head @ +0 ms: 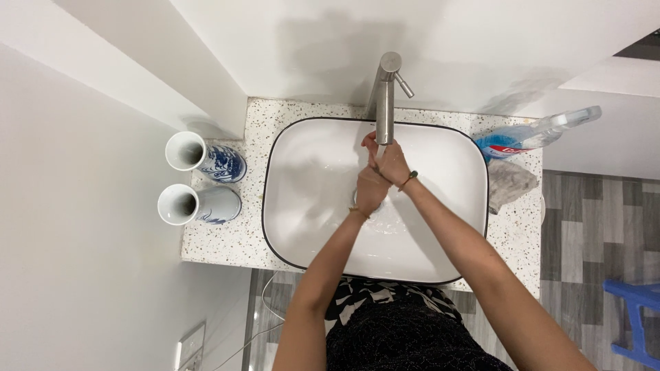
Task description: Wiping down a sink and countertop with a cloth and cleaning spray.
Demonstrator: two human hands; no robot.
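Both of my hands are pressed together over the white basin (302,206), right under the spout of the tall steel tap (385,96). My right hand (393,159) lies on top, with a beaded bracelet at its wrist. My left hand (370,187) sits just below it, fingers wrapped against the right one. Neither hand holds an object. A thin stream of water seems to fall onto them, though it is hard to make out. The drain is mostly hidden beneath my hands.
Two blue-and-white ceramic vases (206,161) (198,205) stand on the speckled counter (227,240) left of the basin. A clear spray bottle with blue liquid (533,134) and a grey cloth (510,182) lie at the right. A blue stool (636,312) stands on the floor.
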